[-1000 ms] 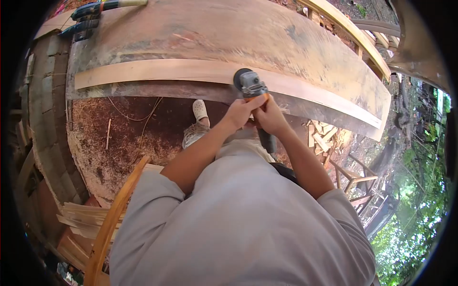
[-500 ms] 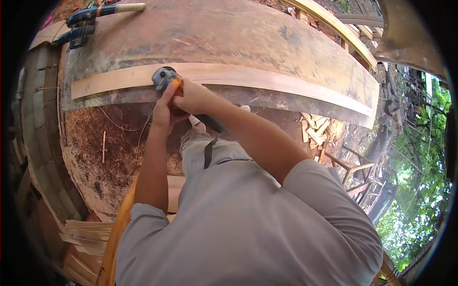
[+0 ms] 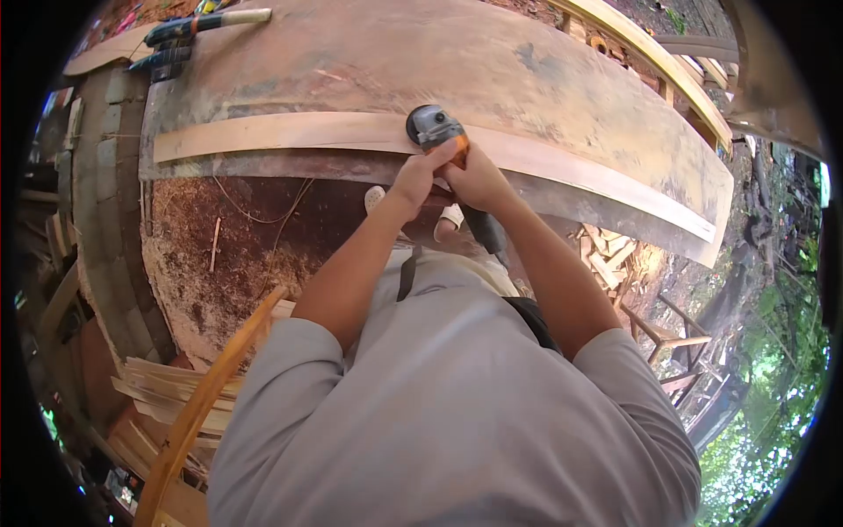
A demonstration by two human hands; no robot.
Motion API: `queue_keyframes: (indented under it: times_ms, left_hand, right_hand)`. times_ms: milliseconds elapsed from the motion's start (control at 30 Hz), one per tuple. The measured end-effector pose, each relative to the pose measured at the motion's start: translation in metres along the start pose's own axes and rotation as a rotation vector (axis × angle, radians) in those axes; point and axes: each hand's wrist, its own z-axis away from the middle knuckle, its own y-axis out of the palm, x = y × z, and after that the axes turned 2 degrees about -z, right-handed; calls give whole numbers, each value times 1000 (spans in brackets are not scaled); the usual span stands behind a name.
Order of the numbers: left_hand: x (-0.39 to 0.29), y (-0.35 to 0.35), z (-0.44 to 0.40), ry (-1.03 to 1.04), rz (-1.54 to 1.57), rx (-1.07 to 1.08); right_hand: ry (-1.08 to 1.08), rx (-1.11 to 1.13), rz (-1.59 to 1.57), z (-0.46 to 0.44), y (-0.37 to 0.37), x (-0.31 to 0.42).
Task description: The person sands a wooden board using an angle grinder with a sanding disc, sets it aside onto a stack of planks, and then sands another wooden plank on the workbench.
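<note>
A grey and orange power tool (image 3: 439, 128) with a round black disc rests over the middle of a long pale board (image 3: 334, 130). My left hand (image 3: 416, 183) is closed on the tool's near left side. Wrapped round its body from the right is my right hand (image 3: 479, 180), close beside the left. The tool's dark rear end points down towards my waist. Beneath the board lies a wide, stained worktable (image 3: 421, 53), and the board runs along its near edge. Whether the disc touches the wood cannot be made out.
Blue-black power tools (image 3: 171, 44) lie at the table's far left. A curved wooden piece (image 3: 198, 422) stands near my left side, beside stacked thin boards (image 3: 158, 391). Wood offcuts (image 3: 608, 255) and a wooden frame (image 3: 667, 338) are on the right. A cord lies on the floor.
Both hands and the tool went left along the board, then came back right to about its middle. The grip stayed closed. A second foot now shows below the table edge.
</note>
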Motion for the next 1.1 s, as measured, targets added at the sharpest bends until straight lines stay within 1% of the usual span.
queue_keyframes:
  times_ms: [67, 100, 133, 200, 267, 333, 367, 400, 467, 533, 600, 667, 733, 800, 833, 867, 900, 933, 967, 1000, 1033, 1100]
  left_hand:
    - [7, 31, -14, 23, -20, -8]
    - [9, 46, -19, -5, -79, 49]
    - [12, 58, -23, -34, -135, 95]
    - [32, 85, -49, -1, -130, 131]
    - [50, 114, -74, 156, -112, 239]
    - [41, 144, -71, 113, -234, 239]
    - [49, 154, -85, 117, -371, 191]
    - [27, 165, -62, 82, -560, 155]
    - [25, 151, -74, 229, -1105, -72]
    - [11, 92, -66, 327, -1132, -155]
    - [28, -16, -70, 1072, -1585, -394]
    - [3, -102, -38, 1019, -1433, -768]
    - [-2, -193, -14, 1019, -1294, -1128]
    - [-23, -227, 35, 824, -1033, -1302]
    - [-31, -235, 47, 832, -1013, -1320]
    - [-36, -245, 57, 729, -878, -1233]
    - [-39, -255, 67, 624, -750, -1129]
    - [-43, -254, 73, 538, -834, -957]
    - [-48, -248, 73, 452, -911, -782]
    - [-45, -235, 70, 453, -905, -652]
    - [-22, -233, 52, 679, -861, -470]
    - [-24, -201, 61, 334, -606, -153]
  right_hand:
    - [-46, -41, -136, 19, -25, -10]
    - [-17, -54, -158, 33, -40, -5]
    - [-19, -53, -173, 38, -52, -17]
    - [35, -107, -143, 46, -77, -46]
    - [140, -215, -66, 56, -100, -69]
    - [73, -279, -203, 66, -117, -95]
    - [75, -282, -235, 73, -127, -108]
    - [72, -283, -267, 79, -139, -118]
    - [82, -436, -183, 89, -154, -132]
    - [89, -381, -397, 101, -174, -142]
    - [155, -508, -480, 111, -188, -157]
    - [174, -516, -539, 121, -192, -153]
    - [159, -503, -512, 117, -174, -144]
    - [141, -512, -476, 98, -153, -125]
    - [150, -409, -421, 87, -137, -115]
    - [167, -311, -367, 78, -116, -100]
    - [123, -304, -313, 67, -90, -81]
    - [82, -306, -260, 52, -59, -57]
    - [6, -263, -277, 42, -28, -25]
    - [19, -220, -283, 27, -5, -14]
    - [34, -172, -283, 11, 17, -6]
    - [-3, -183, -216, -18, 69, 18]
